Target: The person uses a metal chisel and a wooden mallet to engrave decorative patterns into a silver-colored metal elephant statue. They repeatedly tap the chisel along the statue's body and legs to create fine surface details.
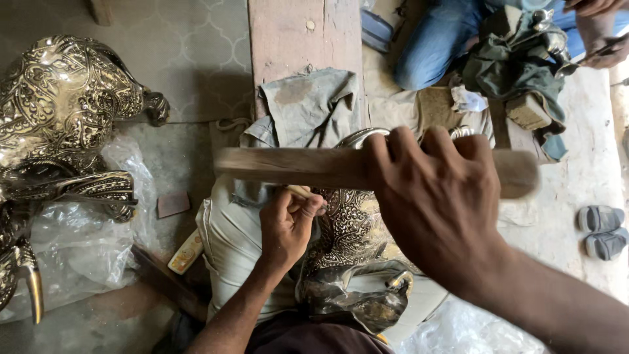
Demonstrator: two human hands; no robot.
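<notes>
the right hand is nearest to the camera, its fingers closed around a thick wooden stick that lies across the view, a little blurred, above the work. under it, the left hand is closed on a thin pale tool, whose tip meets the ornate metal piece. this piece is silver and gold, with fine patterns, and it rests on a pale cushion over the person's lap. a grey cloth lies just behind the piece, partly on a wooden plank. to the left, on crumpled clear plastic, stands a large engraved metal animal figure with a horn that points down. near the cushion lies a small brown block on the floor. far at the top right, another person in blue jeans sits with a dark green cloth, and this person's hands are at a shiny metal object. a pair of grey sandals lies at the right edge.
</notes>
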